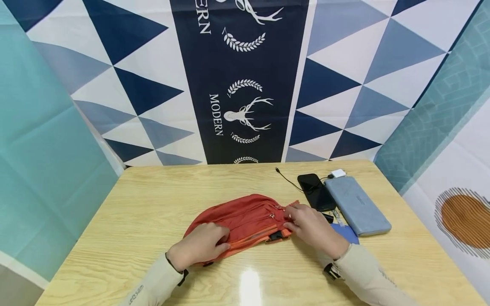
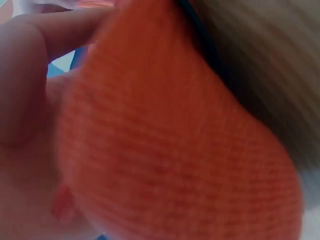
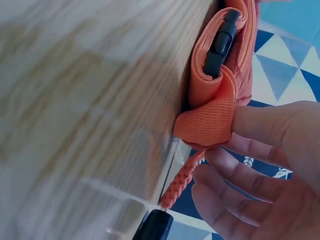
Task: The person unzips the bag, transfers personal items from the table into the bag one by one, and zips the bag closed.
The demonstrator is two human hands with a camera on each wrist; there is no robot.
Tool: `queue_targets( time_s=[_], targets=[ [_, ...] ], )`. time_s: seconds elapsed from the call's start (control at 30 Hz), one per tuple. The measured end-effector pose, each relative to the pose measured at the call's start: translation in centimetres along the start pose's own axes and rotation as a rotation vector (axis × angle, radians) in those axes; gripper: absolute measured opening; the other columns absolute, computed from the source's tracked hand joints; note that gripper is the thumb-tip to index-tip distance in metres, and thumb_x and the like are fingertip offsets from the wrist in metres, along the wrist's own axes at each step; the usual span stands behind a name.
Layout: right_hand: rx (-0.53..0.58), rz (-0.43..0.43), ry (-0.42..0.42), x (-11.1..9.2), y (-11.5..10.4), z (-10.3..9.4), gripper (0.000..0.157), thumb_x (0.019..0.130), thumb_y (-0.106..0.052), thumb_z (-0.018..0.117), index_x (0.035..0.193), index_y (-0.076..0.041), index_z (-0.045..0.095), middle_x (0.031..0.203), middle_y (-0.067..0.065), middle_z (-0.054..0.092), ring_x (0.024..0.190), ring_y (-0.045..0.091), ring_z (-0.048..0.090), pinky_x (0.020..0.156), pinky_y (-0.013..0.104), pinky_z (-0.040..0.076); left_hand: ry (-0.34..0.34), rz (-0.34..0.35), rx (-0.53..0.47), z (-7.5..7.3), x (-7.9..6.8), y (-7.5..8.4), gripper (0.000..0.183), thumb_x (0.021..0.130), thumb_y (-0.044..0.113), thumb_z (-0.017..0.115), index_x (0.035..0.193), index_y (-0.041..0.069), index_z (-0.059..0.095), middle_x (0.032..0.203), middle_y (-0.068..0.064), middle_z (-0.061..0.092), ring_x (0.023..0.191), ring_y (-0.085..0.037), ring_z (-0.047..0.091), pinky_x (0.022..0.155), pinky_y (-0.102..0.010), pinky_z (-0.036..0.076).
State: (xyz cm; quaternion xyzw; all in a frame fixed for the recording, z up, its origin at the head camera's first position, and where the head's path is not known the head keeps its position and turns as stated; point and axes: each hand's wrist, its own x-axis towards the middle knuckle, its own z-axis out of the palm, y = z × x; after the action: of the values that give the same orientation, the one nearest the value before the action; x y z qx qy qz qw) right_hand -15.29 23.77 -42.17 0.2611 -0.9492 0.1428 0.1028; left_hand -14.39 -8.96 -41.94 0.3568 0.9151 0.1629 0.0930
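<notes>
A red waist bag (image 1: 245, 214) with orange trim lies slanted on the table. My left hand (image 1: 203, 243) grips its near left end, thumb along the front edge. Orange mesh fabric (image 2: 175, 140) fills most of the left wrist view and hides some of the fingers. At the bag's other end my right hand (image 1: 311, 227) pinches the corner beside the zipper pulls (image 1: 272, 215). The right wrist view shows thumb and fingertips on a folded orange strap (image 3: 207, 125), below a black buckle (image 3: 220, 47). An orange braided cord (image 3: 182, 180) runs from there toward a black cylindrical piece (image 3: 155, 225).
Right of the bag lie a black phone (image 1: 315, 193), a dark cable (image 1: 289, 180) with a white charger (image 1: 338, 173), and a grey-blue case (image 1: 357, 206). A blue flat item (image 1: 346, 233) and a small black object (image 1: 328, 217) sit beside my right hand.
</notes>
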Motion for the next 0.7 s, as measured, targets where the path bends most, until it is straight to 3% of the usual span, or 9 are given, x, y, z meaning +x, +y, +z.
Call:
queue_targets(
  time_s=[0.27,0.5,0.6,0.7],
  targets=[
    [0.032,0.069,0.064,0.0,2.4,-1.7,0.015,0.088,-0.017,0.077,0.098,-0.009,0.071,0.086,0.001,0.064,0.075,0.015,0.06,0.062,0.033,0.049,-0.04,-0.054,-0.086,0.1,-0.1,0.0,0.028,0.097,0.023,0.065,0.073,0.02,0.05,0.059,0.008,0.04,0.048,-0.004,0.035,0.049,-0.021,0.028],
    [-0.056,0.132,0.1,-0.7,6.5,-3.5,0.022,0.088,-0.011,0.075,0.105,0.001,0.068,0.093,0.017,0.065,0.074,0.026,0.061,0.061,0.04,0.049,-0.081,-0.002,-0.243,-0.6,0.0,-1.4,0.028,0.099,0.022,0.063,0.073,0.018,0.052,0.055,0.008,0.038,0.045,-0.003,0.034,0.05,-0.02,0.03],
    [-0.149,0.193,0.064,-1.3,8.8,-4.2,0.029,0.089,-0.014,0.074,0.108,0.006,0.065,0.097,0.025,0.063,0.082,0.038,0.062,0.066,0.048,0.05,-0.094,0.031,-0.299,-0.8,0.1,-1.9,0.027,0.1,0.02,0.061,0.074,0.017,0.054,0.054,0.009,0.039,0.044,-0.003,0.033,0.051,-0.02,0.031],
    [-0.174,0.316,-0.045,-2.2,11.2,-4.9,0.039,0.092,-0.021,0.07,0.113,0.01,0.059,0.104,0.035,0.058,0.092,0.051,0.057,0.069,0.058,0.048,-0.115,0.036,-0.332,-0.8,0.1,-2.0,0.026,0.101,0.019,0.058,0.076,0.016,0.055,0.054,0.01,0.039,0.043,-0.003,0.033,0.05,-0.02,0.031]
  ],
)
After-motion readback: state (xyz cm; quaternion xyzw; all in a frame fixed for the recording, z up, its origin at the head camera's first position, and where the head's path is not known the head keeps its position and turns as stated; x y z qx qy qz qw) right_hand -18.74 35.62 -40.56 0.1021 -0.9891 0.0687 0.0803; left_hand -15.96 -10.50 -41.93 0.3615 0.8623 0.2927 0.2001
